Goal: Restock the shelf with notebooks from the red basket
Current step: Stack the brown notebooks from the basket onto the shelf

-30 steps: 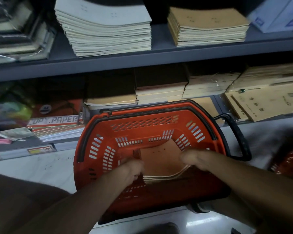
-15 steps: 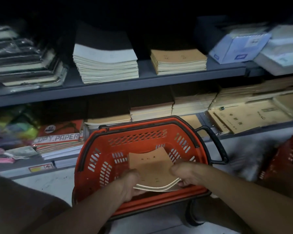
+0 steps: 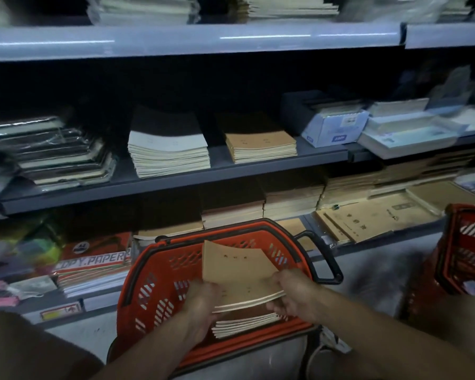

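Left hand point(image 3: 203, 298) pinches the near-left corner of a thin bundle of tan paper-covered notebooks point(image 3: 237, 272), right hand point(image 3: 291, 293) clamps its right edge, above the red plastic basket point(image 3: 151, 283). The matching tan shelf stack point(image 3: 261, 144) sits straight ahead, higher, roughly equidistant.

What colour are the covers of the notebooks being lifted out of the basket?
Tan brown, kraft-paper style, on the notebooks; the head view shows it.
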`<state>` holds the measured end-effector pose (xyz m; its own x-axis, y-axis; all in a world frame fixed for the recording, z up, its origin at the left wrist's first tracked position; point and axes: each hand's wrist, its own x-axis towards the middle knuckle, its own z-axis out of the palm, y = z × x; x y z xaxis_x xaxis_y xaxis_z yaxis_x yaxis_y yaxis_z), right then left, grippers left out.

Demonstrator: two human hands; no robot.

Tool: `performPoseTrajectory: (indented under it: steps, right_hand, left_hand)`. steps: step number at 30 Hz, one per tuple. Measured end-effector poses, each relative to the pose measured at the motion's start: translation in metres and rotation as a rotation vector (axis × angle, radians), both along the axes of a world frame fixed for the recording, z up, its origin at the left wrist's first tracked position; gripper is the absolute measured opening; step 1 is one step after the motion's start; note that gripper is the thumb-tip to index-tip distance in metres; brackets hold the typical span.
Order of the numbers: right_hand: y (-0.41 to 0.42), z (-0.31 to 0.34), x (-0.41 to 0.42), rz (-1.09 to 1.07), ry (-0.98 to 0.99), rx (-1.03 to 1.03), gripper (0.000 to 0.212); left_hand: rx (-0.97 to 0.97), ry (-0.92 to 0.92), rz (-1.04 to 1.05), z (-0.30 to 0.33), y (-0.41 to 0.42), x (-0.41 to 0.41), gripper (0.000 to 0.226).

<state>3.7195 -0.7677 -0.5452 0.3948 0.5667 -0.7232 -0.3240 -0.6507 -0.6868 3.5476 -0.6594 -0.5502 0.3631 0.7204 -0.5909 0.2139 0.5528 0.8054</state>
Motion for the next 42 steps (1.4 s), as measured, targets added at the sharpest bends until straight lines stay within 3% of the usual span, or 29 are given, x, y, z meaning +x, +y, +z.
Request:
performPoseTrajectory:
  steps: [9, 21, 35, 42]
  right_hand:
    - [-0.021, 0.023, -0.012, -0.166, -0.207, 0.277, 0.016]
    - [-0.027, 0.043, -0.013, -0.267, -0.552, 0.571, 0.031]
    - [0.01, 0.087, 0.033, -0.361, -0.574, 0.789, 0.03]
    - [0.047, 0.106, 0.07, -0.353, -0.591, 0.791, 0.03]
  left_hand:
    - [0.245, 0.002, -0.034, 0.036, -0.015, 0.004, 0.025]
    - [0.42, -0.119, 0.007, 0.083, -0.021, 0.019, 0.027]
    - [0.546, -0.197, 0.019, 0.12, 0.021, 0.067, 0.013]
    - [0.544, -0.252, 0.029, 0.136, 0.053, 0.096, 0.016]
